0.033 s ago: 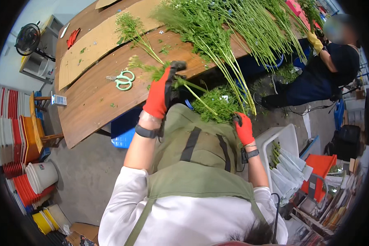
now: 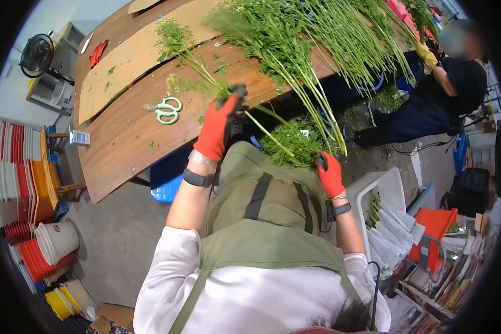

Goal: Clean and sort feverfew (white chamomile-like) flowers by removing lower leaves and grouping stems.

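Observation:
My left hand (image 2: 220, 125), in a red glove with dark fingers, is closed around a flower stem (image 2: 270, 133) over the near table edge. The stem's leafy top (image 2: 192, 86), blurred, points left, and its bare end reaches toward my lap. My right hand (image 2: 330, 175), gloved alike, is closed low beside a heap of green leaves (image 2: 289, 142); what its fingers hold is hidden. Cut flower stems (image 2: 197, 61) with small pale blossoms lie beyond my left hand. Green-handled scissors (image 2: 166, 109) rest on the wooden table (image 2: 117, 156) to its left.
Large bunches of long green stems (image 2: 339, 44) overhang the table edge. Cardboard (image 2: 103, 92) covers part of the tabletop. At right, a person (image 2: 445, 89) in dark clothes handles greenery with yellow gloves. A pale bin (image 2: 398, 181) with wrapped bunches stands near my right arm; stacked buckets (image 2: 55, 239) stand left.
My left hand has shifted slightly, and the leafy top of its stem has swung a little up and left. My right hand stays in place.

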A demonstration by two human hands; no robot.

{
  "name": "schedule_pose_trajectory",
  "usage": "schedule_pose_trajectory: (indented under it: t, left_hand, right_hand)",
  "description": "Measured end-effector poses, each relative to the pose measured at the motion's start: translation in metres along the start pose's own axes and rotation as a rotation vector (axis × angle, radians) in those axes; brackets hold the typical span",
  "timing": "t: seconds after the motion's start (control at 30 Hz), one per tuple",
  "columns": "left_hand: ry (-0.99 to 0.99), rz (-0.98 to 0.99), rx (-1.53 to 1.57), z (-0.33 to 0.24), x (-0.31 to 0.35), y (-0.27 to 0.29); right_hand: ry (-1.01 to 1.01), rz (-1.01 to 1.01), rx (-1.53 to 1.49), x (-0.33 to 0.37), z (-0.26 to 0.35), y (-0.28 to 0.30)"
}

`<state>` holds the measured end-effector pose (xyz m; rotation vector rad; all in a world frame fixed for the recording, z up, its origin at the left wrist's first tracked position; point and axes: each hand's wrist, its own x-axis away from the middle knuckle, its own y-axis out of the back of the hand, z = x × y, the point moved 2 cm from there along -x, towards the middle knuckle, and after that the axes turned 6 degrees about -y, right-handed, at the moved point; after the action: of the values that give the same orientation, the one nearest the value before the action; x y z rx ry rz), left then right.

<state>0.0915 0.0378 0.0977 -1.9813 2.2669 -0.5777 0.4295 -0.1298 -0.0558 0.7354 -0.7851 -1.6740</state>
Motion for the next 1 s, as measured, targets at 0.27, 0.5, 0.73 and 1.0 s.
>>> schedule_pose_trajectory:
  t: [0.27, 0.5, 0.73, 1.0]
  left_hand:
    - [-0.1, 0.156, 0.128, 0.086, 0.002, -0.03]
    - [-0.176, -0.239, -0.072, 0.027, -0.079, 0.121]
    - [0.033, -0.159, -0.175, 0.023, -0.116, 0.152]
    - [-0.042, -0.366, -0.072, 0.07, -0.112, 0.151]
  right_hand:
    - [0.23, -0.019, 0.008, -0.037, 0.158, 0.005]
    - [0.367, 0.147, 0.272, -0.04, 0.064, 0.004]
    - [0.282, -0.143, 0.414, -0.124, 0.069, 0.007]
    - [0.142, -0.122, 0.785, -0.229, 0.06, -0.038]
